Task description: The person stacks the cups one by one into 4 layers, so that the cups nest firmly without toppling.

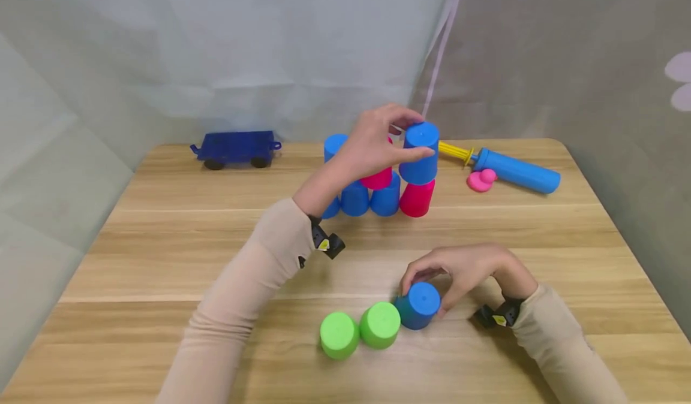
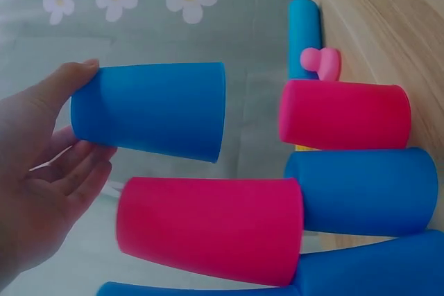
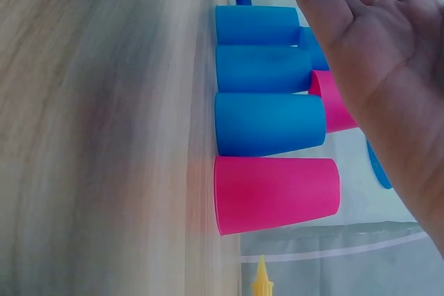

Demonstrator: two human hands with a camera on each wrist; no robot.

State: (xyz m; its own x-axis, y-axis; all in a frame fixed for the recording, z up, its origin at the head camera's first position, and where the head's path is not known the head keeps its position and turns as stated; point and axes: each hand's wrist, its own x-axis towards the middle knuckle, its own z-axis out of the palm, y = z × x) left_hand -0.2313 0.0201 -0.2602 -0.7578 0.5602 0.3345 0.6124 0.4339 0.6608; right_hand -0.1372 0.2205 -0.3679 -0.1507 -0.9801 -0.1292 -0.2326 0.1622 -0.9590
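Observation:
My left hand [image 1: 372, 140] holds an upside-down blue cup [image 1: 420, 161] between thumb and fingers at its base end. In the left wrist view, a gap separates this cup from the cups below. Beneath it stands a row of upturned cups: several blue ones [image 1: 354, 200] and a pink cup [image 1: 417, 201] at the right end. On that row rest another pink cup [image 2: 208, 230] and a blue cup [image 1: 335, 145], partly hidden by my left hand. Nearer me, my right hand [image 1: 466, 272] grips an upturned blue cup [image 1: 420, 308] standing on the table, beside two green cups [image 1: 380, 325].
A dark blue toy wagon [image 1: 237, 147] stands at the table's back left. At the back right lie a blue and yellow pump [image 1: 518, 171] and a small pink duck [image 1: 481, 180]. Grey cloth [image 1: 270, 50] hangs behind the wooden table [image 1: 162, 242].

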